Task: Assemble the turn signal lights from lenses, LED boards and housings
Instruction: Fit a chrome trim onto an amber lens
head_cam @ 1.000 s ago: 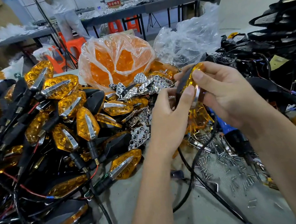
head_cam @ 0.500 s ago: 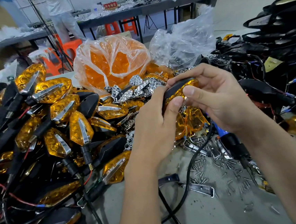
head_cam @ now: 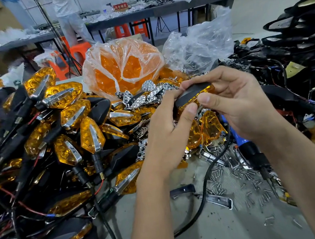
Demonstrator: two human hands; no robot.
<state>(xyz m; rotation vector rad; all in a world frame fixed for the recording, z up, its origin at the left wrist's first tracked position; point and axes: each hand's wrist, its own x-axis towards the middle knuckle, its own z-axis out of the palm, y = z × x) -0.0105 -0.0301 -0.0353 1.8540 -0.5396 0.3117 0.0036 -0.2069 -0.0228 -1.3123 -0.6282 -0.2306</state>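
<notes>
While both hands pinch it, turn signal light [head_cam: 193, 96] betw. left hand [head_cam: 168, 131] thumb, right hand [head_cam: 236, 104] fingers

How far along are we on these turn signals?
Done: a big pile of assembled lights at left. In hand: both the left hand and right hand grip one light. Left: bagged lenses, loose reflectors and housings.
</notes>
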